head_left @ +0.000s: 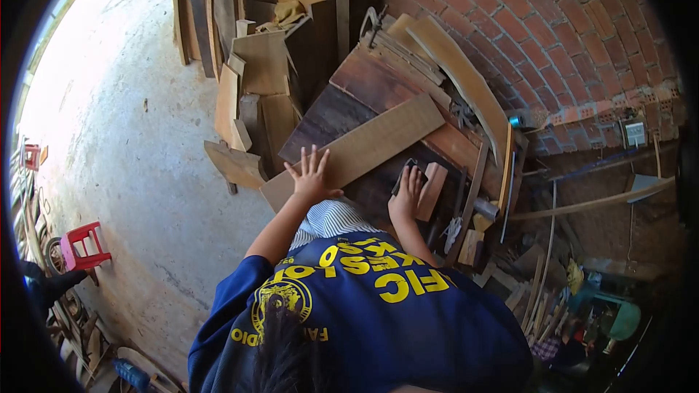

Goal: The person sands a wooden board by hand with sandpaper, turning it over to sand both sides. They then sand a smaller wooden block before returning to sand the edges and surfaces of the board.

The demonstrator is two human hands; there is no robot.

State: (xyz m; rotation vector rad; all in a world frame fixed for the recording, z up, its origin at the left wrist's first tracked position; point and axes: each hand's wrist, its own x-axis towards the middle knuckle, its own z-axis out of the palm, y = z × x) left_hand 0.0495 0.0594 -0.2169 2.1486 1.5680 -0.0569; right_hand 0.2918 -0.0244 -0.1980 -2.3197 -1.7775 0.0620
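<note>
A long, light-brown wooden board [378, 133] lies diagonally across a dark wooden workbench [331, 114]. My left hand [312, 176] rests flat on the board near its left end, fingers spread. To the right of the board, my right hand [406, 195] has its fingers over a small black object [412, 167], whose exact kind I cannot make out. Touching or close to that hand is a short reddish-brown wood block [432, 191].
A clamp [373, 23] and a curved plank [466, 80] sit at the bench's far side, before a brick wall [524, 22]. Wood offcuts [262, 65] are stacked at the left. A red stool [86, 246] stands on the concrete floor [156, 196].
</note>
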